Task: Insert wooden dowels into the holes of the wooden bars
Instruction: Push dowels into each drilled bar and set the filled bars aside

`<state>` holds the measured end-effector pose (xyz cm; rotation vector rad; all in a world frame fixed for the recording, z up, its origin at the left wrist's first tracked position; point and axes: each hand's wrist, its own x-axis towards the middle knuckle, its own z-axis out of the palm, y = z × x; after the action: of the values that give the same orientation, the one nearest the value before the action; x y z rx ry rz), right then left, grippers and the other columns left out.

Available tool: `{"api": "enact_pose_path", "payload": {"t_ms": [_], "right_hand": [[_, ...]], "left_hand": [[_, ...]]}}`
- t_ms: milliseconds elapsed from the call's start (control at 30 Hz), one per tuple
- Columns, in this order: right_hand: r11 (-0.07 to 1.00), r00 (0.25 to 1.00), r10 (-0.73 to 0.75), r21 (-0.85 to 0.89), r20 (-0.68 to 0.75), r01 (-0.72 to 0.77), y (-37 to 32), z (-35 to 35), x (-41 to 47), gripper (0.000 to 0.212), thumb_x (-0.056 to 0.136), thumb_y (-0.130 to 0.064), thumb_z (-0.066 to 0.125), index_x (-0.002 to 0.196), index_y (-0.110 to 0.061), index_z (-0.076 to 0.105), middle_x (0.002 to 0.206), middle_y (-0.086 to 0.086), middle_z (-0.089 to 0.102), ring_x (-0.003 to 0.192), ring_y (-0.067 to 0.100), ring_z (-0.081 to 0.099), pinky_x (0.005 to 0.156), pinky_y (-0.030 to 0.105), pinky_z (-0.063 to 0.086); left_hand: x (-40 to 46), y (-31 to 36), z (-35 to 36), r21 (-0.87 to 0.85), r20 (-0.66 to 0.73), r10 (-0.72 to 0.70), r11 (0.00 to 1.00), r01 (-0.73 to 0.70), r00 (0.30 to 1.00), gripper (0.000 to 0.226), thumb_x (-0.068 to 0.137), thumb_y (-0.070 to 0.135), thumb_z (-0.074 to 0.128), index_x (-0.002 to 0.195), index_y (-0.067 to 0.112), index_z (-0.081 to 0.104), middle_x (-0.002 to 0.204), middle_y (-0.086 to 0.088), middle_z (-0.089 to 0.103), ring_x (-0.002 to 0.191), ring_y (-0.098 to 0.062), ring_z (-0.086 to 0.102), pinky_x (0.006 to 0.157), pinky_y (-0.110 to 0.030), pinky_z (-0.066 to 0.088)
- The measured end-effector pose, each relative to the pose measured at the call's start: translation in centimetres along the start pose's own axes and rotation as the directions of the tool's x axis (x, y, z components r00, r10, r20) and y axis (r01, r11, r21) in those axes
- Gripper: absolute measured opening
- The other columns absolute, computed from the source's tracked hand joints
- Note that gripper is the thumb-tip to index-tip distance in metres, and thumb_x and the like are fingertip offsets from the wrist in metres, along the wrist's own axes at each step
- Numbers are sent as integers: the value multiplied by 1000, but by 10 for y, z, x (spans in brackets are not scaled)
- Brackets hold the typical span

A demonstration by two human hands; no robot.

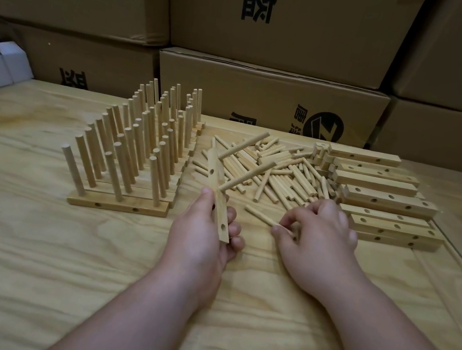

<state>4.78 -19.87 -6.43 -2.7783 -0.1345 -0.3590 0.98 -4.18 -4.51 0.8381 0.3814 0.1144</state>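
My left hand (202, 227) is nearest me, its fingers curled round a wooden bar (219, 199) held on edge, its long axis running away from me. Two dowels (249, 174) already stand in it, slanting up to the right. My right hand (318, 239), just right of the bar, pinches a loose dowel (261, 215) by its near end; the far end points left, toward the bar's open holes. Beyond lie the dowel pile (283, 170), stacked bars (382, 200) and finished racks (134, 144) on the desk (37, 252).
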Motion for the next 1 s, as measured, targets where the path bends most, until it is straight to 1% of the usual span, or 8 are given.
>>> {"api": "enact_pose_path", "payload": {"t_ms": [67, 133, 233, 333, 433, 633, 800, 1000], "right_hand": [[999, 999, -18, 45, -38, 20, 0, 0, 0, 7, 93, -45, 59, 90, -39, 57, 105, -13, 35, 110, 12, 33, 88, 32, 21], [977, 991, -61, 197, -117, 83, -1, -3, 0, 7, 96, -35, 58, 90, -38, 54, 102, -16, 45, 103, 6, 41, 88, 28, 29], [841, 982, -102, 513, -156, 169, -3, -9, -2, 12, 98, -26, 58, 91, -35, 55, 85, -16, 59, 79, 2, 55, 65, 13, 41], [748, 964, -209, 608, -162, 265, -7, -13, -8, 18, 97, -18, 60, 91, -35, 57, 85, -13, 61, 73, 5, 56, 62, 11, 43], [668, 955, -279, 693, -105, 272, -10, -15, -12, 11, 93, -23, 58, 90, -34, 59, 82, -8, 58, 67, 3, 51, 60, 13, 42], [592, 949, -304, 764, -84, 257, -13, -20, -14, 14, 89, -22, 55, 86, -28, 67, 72, -11, 56, 66, 1, 48, 60, 13, 39], [576, 949, -285, 767, -134, 281, -17, -22, -16, 15, 90, -20, 55, 89, -23, 70, 77, -12, 61, 72, 3, 53, 67, 12, 41], [570, 957, -259, 780, -127, 258, -19, -22, -17, 16, 93, -18, 59, 95, -23, 74, 81, -11, 65, 77, 4, 59, 70, 11, 43]], "left_hand": [[0, 0, 0, -20, -6, -5, 1000, 5, 1000, 32, 108, 38, 41, 103, 12, 59, 63, -1, 50, 48, -11, 42, 44, -24, 37], [1, 1, 0, -50, -24, -9, 999, 8, 1000, 31, 108, 39, 41, 104, 13, 58, 63, -1, 49, 48, -12, 42, 44, -24, 37], [2, 1, 1, -75, -61, -9, 997, 4, 998, 31, 108, 40, 41, 104, 14, 57, 64, -2, 48, 49, -12, 41, 45, -24, 37], [3, 1, 1, -91, -85, -8, 996, 0, 996, 33, 108, 41, 42, 105, 13, 59, 64, -1, 49, 48, -12, 41, 46, -25, 39], [3, 0, 1, -95, -105, 1, 995, -11, 994, 32, 106, 42, 45, 106, 13, 61, 64, -1, 53, 47, -11, 45, 47, -27, 44], [3, -3, 0, -63, -73, 29, 997, -34, 997, 31, 107, 42, 45, 114, 17, 61, 62, 1, 52, 49, -11, 46, 50, -29, 50], [3, -5, 1, -5, -80, 78, 997, -79, 994, 25, 106, 42, 45, 110, 23, 62, 76, -4, 52, 58, -12, 53, 50, -29, 51], [5, -7, 0, 8, -62, 96, 995, -96, 993, 26, 106, 42, 45, 103, 23, 62, 69, 0, 51, 48, -6, 54, 51, -30, 50]]}}
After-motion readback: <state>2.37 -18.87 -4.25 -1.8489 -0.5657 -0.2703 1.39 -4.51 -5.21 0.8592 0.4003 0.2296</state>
